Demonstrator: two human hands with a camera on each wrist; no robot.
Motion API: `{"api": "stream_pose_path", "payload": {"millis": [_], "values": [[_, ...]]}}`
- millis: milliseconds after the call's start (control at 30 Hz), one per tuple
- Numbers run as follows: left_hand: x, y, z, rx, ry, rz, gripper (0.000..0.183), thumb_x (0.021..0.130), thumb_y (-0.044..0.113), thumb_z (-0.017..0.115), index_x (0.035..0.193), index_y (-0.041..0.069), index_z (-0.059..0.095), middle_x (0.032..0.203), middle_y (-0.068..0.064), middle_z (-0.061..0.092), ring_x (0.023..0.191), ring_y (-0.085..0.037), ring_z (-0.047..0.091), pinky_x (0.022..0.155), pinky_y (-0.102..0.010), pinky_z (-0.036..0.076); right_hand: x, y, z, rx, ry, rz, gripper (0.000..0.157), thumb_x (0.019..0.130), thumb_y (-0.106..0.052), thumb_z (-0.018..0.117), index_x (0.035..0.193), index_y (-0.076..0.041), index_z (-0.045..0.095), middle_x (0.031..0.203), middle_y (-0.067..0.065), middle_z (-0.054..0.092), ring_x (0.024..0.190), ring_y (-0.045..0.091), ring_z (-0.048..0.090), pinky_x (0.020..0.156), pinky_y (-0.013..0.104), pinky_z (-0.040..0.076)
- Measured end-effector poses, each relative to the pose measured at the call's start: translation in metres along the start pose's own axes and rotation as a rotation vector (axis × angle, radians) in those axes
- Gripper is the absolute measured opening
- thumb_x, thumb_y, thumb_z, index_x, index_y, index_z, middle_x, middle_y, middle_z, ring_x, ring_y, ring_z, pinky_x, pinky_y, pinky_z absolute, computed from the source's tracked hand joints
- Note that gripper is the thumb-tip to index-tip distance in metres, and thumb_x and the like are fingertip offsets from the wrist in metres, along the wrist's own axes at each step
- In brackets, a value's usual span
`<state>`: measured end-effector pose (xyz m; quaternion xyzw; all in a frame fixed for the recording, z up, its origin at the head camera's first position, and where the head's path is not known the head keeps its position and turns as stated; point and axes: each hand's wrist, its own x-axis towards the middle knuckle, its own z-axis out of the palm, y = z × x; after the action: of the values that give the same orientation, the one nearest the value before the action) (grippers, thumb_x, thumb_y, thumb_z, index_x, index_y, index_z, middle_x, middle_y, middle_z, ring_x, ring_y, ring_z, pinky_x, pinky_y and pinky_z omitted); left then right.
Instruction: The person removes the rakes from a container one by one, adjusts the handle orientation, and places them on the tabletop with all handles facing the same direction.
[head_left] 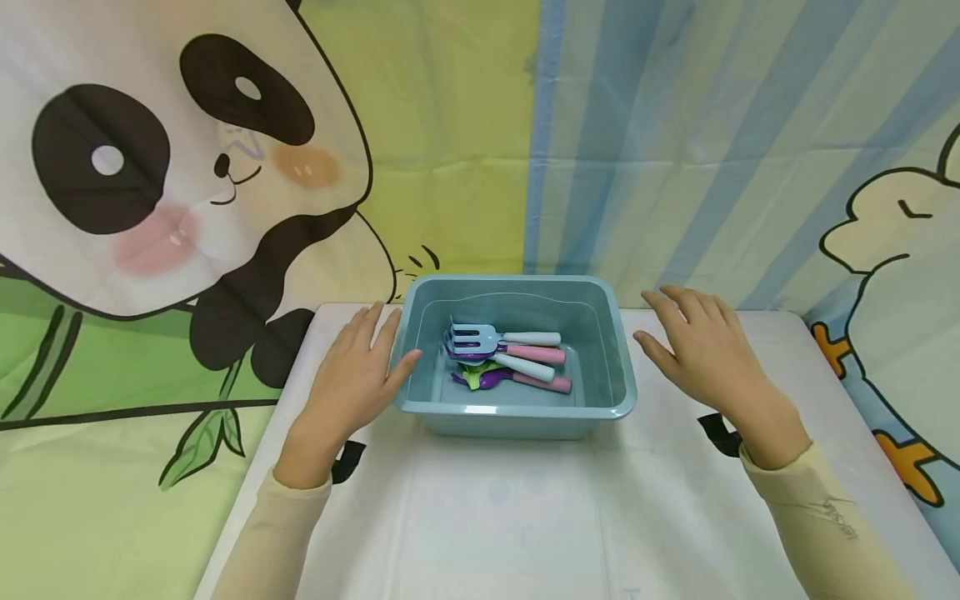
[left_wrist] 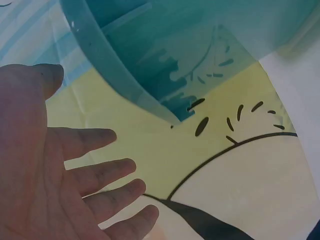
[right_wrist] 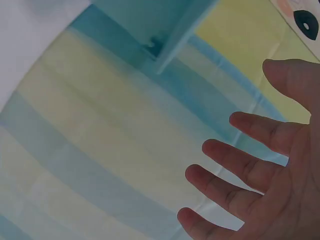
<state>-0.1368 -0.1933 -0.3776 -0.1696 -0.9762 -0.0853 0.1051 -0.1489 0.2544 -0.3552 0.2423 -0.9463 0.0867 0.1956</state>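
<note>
Head view: utensils [head_left: 525,367] in bin [head_left: 517,411]; wrists: hands [left_wrist: 45,172] [right_wrist: 292,185], palm-side.

Head view bright, tub rim [head_left: 480,409] glinting, table [head_left: 480,517] softly shadowed; wrist views dim.

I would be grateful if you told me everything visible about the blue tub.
The tub is grey-blue, glossy and plastic-looking, a rounded rectangle with a projecting rim. It sits upright on the white table, open at the top, with colourful utensils piled inside. The left hand overlaps its rim in the head view; whether it touches is unclear. The right hand is apart from it.
</note>
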Motion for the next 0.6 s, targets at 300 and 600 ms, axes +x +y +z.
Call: {"api": "stream_pose_path", "payload": {"millis": [300, 600], "values": [[0.023, 0.015, 0.008, 0.033, -0.069, 0.077, 0.075, 0.103, 0.052, 0.047, 0.153, -0.002, 0.034, 0.158, -0.027, 0.025, 0.146, -0.044, 0.021, 0.116, -0.055, 0.022, 0.045, -0.024, -0.016, 0.026, 0.002, -0.131, 0.056, 0.095, -0.026, 0.068, 0.142, -0.001, 0.05, 0.136, 0.025, 0.051, 0.122, 0.048, 0.049, 0.096, 0.067, 0.038], [0.032, 0.021, 0.019, 0.034, -0.192, 0.073, 0.076, 0.103, 0.054, 0.044, 0.154, -0.002, 0.032, 0.16, -0.027, 0.02, 0.148, -0.042, 0.016, 0.116, -0.053, 0.021, 0.086, -0.05, -0.013, 0.086, -0.113, -0.165, 0.052, 0.1, -0.031, 0.063, 0.142, -0.002, 0.052, 0.137, 0.023, 0.052, 0.126, 0.044, 0.048, 0.102, 0.063, 0.036]]}}
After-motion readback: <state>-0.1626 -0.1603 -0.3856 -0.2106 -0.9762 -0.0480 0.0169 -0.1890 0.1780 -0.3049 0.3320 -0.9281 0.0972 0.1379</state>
